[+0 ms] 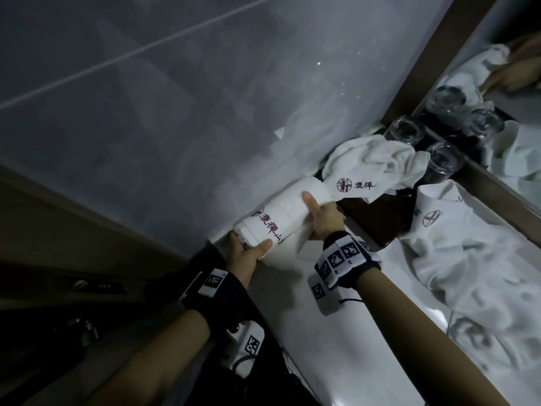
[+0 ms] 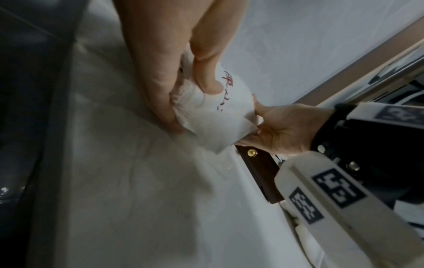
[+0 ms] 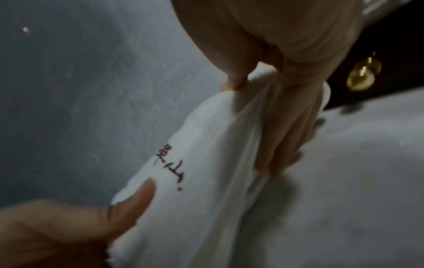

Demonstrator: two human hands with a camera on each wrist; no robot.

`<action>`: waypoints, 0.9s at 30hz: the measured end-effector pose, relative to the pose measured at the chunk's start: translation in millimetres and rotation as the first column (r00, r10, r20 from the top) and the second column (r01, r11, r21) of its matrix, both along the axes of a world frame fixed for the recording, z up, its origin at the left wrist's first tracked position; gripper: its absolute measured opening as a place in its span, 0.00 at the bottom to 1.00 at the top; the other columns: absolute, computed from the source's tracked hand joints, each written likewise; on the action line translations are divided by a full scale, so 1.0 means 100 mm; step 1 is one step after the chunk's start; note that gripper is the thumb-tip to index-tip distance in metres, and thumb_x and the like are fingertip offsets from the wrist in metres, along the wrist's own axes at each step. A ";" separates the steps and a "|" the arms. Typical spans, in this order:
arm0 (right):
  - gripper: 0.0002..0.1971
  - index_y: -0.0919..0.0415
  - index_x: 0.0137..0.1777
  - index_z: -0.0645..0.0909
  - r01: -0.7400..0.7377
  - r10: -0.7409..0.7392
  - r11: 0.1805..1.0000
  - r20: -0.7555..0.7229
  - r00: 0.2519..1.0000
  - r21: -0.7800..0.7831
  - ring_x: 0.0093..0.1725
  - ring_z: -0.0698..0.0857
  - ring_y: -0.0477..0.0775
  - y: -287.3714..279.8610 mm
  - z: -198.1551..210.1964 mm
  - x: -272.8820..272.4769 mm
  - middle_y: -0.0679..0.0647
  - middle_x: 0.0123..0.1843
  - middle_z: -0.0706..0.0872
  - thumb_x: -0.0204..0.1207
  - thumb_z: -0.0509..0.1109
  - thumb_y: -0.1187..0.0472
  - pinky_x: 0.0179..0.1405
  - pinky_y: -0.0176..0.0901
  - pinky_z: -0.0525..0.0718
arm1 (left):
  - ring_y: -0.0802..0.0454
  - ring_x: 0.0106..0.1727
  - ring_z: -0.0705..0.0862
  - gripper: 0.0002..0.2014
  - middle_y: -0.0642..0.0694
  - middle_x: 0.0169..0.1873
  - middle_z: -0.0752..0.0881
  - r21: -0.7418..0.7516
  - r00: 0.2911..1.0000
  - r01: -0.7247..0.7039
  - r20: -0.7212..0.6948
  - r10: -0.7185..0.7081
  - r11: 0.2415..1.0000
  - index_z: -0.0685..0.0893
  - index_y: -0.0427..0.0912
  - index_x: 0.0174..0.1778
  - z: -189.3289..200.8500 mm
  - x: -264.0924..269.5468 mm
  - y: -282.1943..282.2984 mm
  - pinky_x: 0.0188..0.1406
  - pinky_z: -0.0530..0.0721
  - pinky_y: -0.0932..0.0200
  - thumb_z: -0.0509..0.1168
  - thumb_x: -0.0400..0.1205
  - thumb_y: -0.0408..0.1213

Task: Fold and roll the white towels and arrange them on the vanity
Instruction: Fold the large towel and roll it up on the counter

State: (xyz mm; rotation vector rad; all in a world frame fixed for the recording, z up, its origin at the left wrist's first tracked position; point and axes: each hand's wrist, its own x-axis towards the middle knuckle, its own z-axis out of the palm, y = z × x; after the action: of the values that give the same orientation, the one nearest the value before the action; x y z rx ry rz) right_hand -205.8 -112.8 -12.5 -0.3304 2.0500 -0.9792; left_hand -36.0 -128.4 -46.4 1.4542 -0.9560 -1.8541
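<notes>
A rolled white towel (image 1: 278, 221) with red embroidered characters lies on the white vanity top (image 1: 366, 317), close against the grey wall. My left hand (image 1: 248, 244) grips its near end, thumb on top and fingers round the end of the roll (image 2: 218, 117). My right hand (image 1: 316, 215) holds its far part, thumb on top, fingers (image 3: 286, 117) curled along the side of the towel (image 3: 206, 181). A crumpled white towel (image 1: 377, 165) lies just beyond the roll, draped over a dark tray. Another white towel (image 1: 468, 244) lies loosely spread on the vanity to the right.
A dark wooden tray (image 1: 374, 218) with a brass knob (image 2: 252, 152) sits right of the roll and carries upturned glasses (image 1: 443, 159). A mirror (image 1: 512, 83) runs along the right side. The grey tiled wall (image 1: 175, 112) borders the vanity on the left.
</notes>
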 end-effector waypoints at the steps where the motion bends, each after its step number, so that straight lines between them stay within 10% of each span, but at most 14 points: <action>1: 0.37 0.76 0.65 0.70 -0.062 0.063 0.998 -0.036 0.997 0.034 0.64 0.79 0.68 0.02 0.01 -0.04 0.70 0.63 0.79 0.77 0.61 0.37 0.64 0.55 0.77 | 0.41 0.64 0.80 0.28 0.36 0.65 0.80 -0.058 0.996 0.032 0.090 -0.027 0.998 0.68 0.39 0.66 -0.03 0.00 -0.01 0.68 0.76 0.37 0.70 0.73 0.23; 5: 0.32 0.69 0.73 0.60 -0.209 0.215 0.976 0.159 0.964 -0.052 0.65 0.77 0.62 0.23 -0.05 -0.17 0.65 0.71 0.75 0.75 0.72 0.61 0.63 0.60 0.80 | 0.38 0.60 0.82 0.35 0.32 0.63 0.79 -0.180 0.934 0.221 0.322 -0.155 0.959 0.61 0.33 0.73 -0.09 0.00 -0.04 0.55 0.84 0.37 0.72 0.74 0.32; 8: 0.34 0.68 0.72 0.62 -0.336 0.338 0.939 -0.018 0.941 0.069 0.54 0.84 0.64 0.25 -0.16 -0.14 0.64 0.59 0.82 0.69 0.75 0.70 0.54 0.49 0.86 | 0.44 0.26 0.85 0.33 0.30 0.39 0.86 -0.146 0.902 0.275 0.381 -0.203 0.950 0.59 0.33 0.70 -0.11 -0.01 -0.05 0.16 0.82 0.60 0.71 0.75 0.33; 10: 0.26 0.68 0.66 0.64 -0.291 0.296 0.952 -0.044 0.954 0.096 0.37 0.87 0.68 0.18 -0.19 -0.04 0.70 0.47 0.84 0.69 0.69 0.74 0.36 0.54 0.89 | 0.51 0.11 0.77 0.30 0.37 0.21 0.83 -0.122 0.890 0.284 0.403 -0.214 0.951 0.59 0.33 0.66 -0.11 -0.04 -0.04 0.08 0.73 0.66 0.70 0.76 0.33; 14: 0.20 0.66 0.61 0.63 -0.121 0.121 0.992 -0.020 0.992 0.018 0.23 0.85 0.56 0.16 -0.31 0.02 0.65 0.42 0.84 0.71 0.65 0.74 0.16 0.38 0.82 | 0.51 0.09 0.75 0.31 0.40 0.16 0.80 -0.135 0.887 0.261 0.425 -0.183 0.956 0.59 0.35 0.67 -0.13 -0.07 -0.01 0.07 0.70 0.66 0.71 0.75 0.33; 18: 0.28 0.62 0.62 0.61 -0.231 0.239 0.971 -0.179 0.954 0.067 0.46 0.82 0.61 0.29 -0.43 -0.04 0.65 0.53 0.81 0.70 0.74 0.59 0.39 0.42 0.76 | 0.50 0.12 0.77 0.28 0.39 0.19 0.82 -0.136 0.900 0.258 0.394 -0.186 0.957 0.64 0.30 0.64 -0.14 -0.04 0.00 0.10 0.75 0.63 0.71 0.75 0.32; 23: 0.38 0.60 0.71 0.59 -0.186 0.178 0.982 -0.197 0.964 -0.021 0.44 0.80 0.55 0.37 -0.43 -0.04 0.54 0.47 0.80 0.67 0.78 0.54 0.38 0.39 0.74 | 0.45 0.23 0.80 0.25 0.37 0.29 0.85 -0.099 0.922 0.193 0.358 -0.146 0.976 0.71 0.30 0.56 -0.04 -0.02 0.06 0.20 0.83 0.61 0.76 0.70 0.33; 27: 0.29 0.62 0.61 0.66 -0.203 0.190 0.979 -0.394 0.899 0.009 0.49 0.82 0.61 0.42 -0.40 0.02 0.59 0.55 0.78 0.66 0.78 0.57 0.42 0.47 0.79 | 0.50 0.16 0.77 0.11 0.40 0.19 0.80 -0.092 0.706 0.517 0.607 -0.364 0.851 0.79 0.33 0.32 0.05 0.07 0.18 0.20 0.78 0.61 0.69 0.77 0.35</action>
State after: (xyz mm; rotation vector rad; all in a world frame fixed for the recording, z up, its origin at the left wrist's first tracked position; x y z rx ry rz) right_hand -203.6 -70.5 -52.1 -0.7918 2.3029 -0.8728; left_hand -29.2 -110.6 -41.6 1.7587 -1.9244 -1.5062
